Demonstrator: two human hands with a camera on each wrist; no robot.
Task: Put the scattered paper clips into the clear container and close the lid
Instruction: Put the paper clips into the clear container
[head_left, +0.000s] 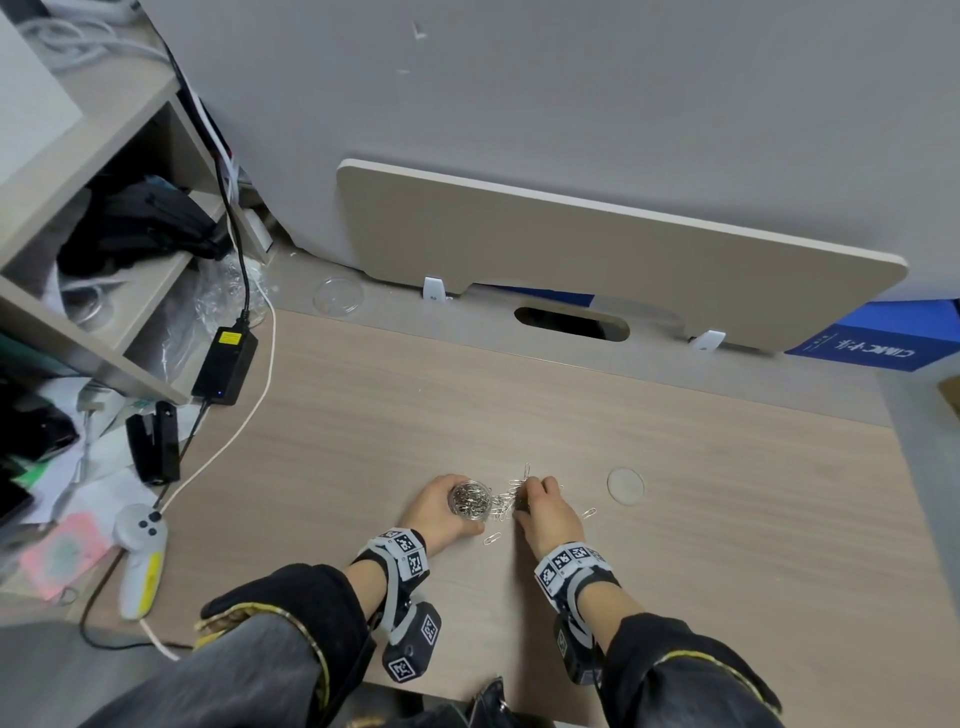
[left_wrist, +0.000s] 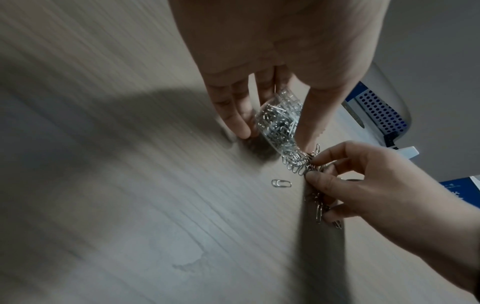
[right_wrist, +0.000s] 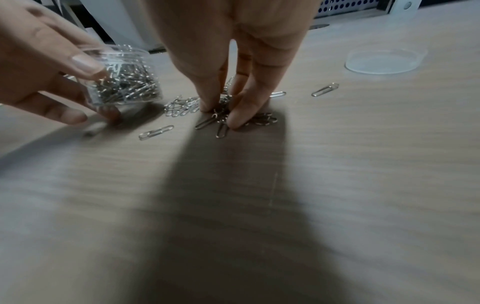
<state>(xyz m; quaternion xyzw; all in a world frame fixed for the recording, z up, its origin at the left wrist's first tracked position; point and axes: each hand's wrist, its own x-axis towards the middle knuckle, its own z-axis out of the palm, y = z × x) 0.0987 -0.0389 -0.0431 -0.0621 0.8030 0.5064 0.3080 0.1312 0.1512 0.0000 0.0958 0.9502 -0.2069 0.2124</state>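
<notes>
Near the desk's front edge, the clear container is gripped by the left hand, tilted, mouth toward the paper clips. These are pinched by right hand fingertips. Lid lies apart, flat.

Office desk setting. Wood-grain desk with oval cable cutout at 12 o'clock; beige privacy panel clipped along far edge, grey partition wall behind. Open shelf unit at 10 o'clock, stuffed with cables, black bag. Black power adapter with cords at 9 o'clock; black stapler, papers, pink sticky pad beside it. Blue carton at 2 o'clock. Paper clips loose on desk at 6 o'clock.
</notes>
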